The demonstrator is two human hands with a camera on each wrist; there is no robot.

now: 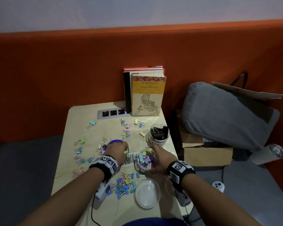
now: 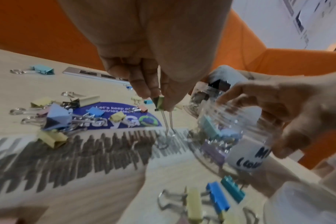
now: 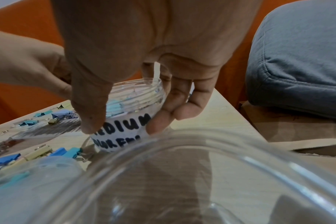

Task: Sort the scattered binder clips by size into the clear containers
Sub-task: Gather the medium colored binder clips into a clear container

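Observation:
My left hand (image 1: 121,150) (image 2: 159,97) pinches a yellow-green binder clip (image 2: 159,101) (image 1: 126,152) above the table, its wire handles hanging down, just left of the medium jar. My right hand (image 1: 160,158) (image 3: 128,118) grips that clear jar (image 1: 145,160) (image 2: 230,136) (image 3: 136,97), labelled "MEDIUM", tilted toward the left hand and holding several pastel clips. A clear jar labelled "LARGE" (image 1: 158,133) holds black clips. An empty clear jar (image 1: 147,194) (image 3: 182,181) stands at the front. Pastel clips (image 1: 124,185) (image 2: 56,118) lie scattered over the table (image 1: 82,115).
Upright books (image 1: 147,93) and a socket strip (image 1: 112,113) stand at the table's back. A blue round sticker (image 1: 116,141) lies under my left hand. A grey cushion (image 1: 227,116) and a cardboard box (image 1: 207,154) sit to the right of the table.

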